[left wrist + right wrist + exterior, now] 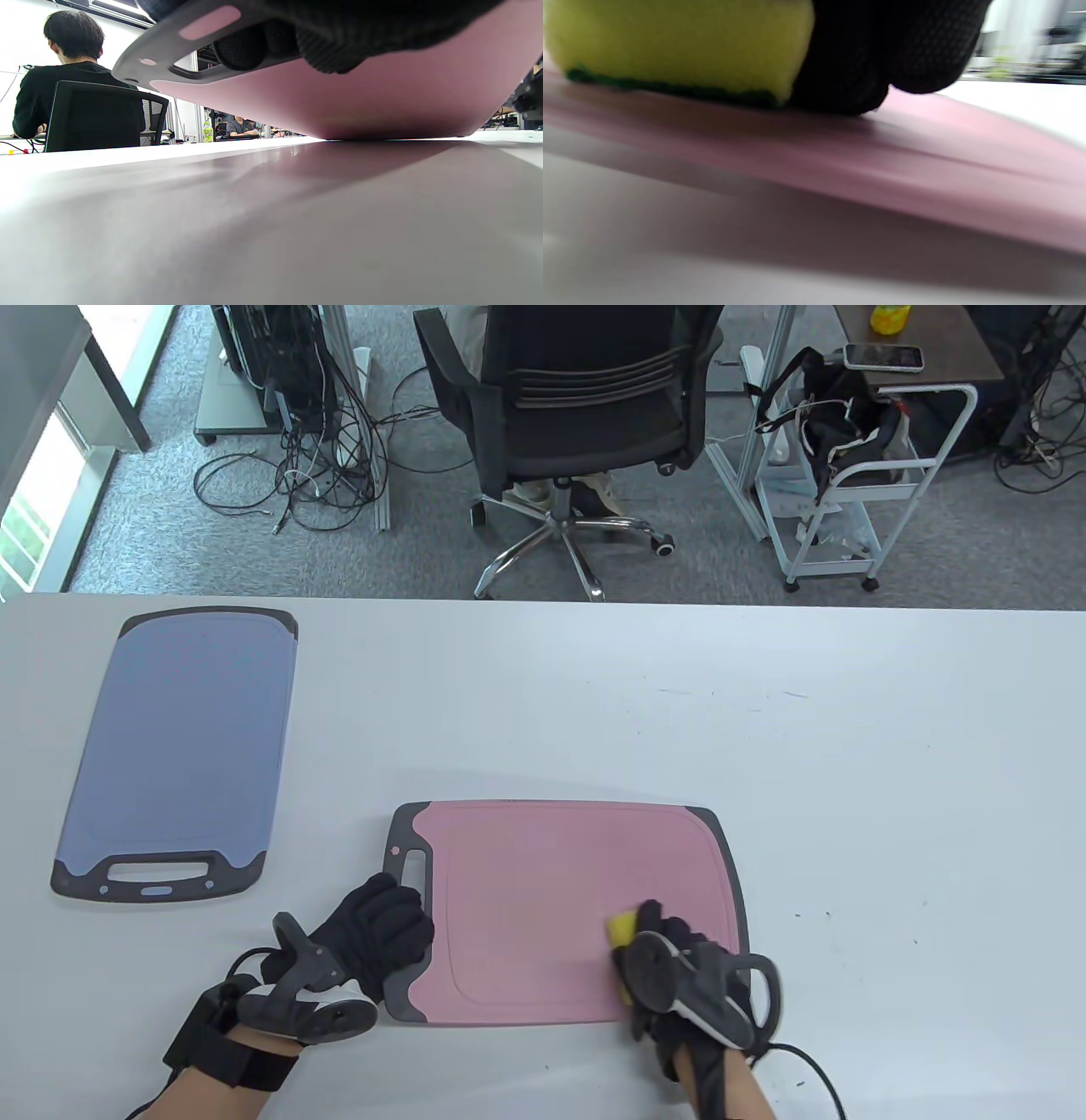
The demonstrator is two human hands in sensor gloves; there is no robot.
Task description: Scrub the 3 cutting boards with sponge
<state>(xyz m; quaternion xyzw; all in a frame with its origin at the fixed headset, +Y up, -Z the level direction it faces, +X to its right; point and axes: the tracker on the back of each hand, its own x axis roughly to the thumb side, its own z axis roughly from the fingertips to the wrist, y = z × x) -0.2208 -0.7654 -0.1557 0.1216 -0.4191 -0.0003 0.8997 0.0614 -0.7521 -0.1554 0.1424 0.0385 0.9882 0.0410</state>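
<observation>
A pink cutting board (543,899) with dark grey ends lies near the table's front edge. My left hand (382,933) grips its handle end; in the left wrist view that end of the pink board (382,97) is tilted up off the table, with my fingers (326,55) curled under it. My right hand (670,967) holds a yellow sponge (624,931) with a green underside and presses it on the board's near right part; the right wrist view shows the sponge (678,46) flat on the pink surface. A blue cutting board (182,746) lies at the far left. Only two boards are in view.
The white table (764,746) stretches wide to the right and behind the pink board. Beyond its far edge stand an office chair (585,415), a white cart (848,492) and cables on the floor. A person sits with their back turned in the left wrist view.
</observation>
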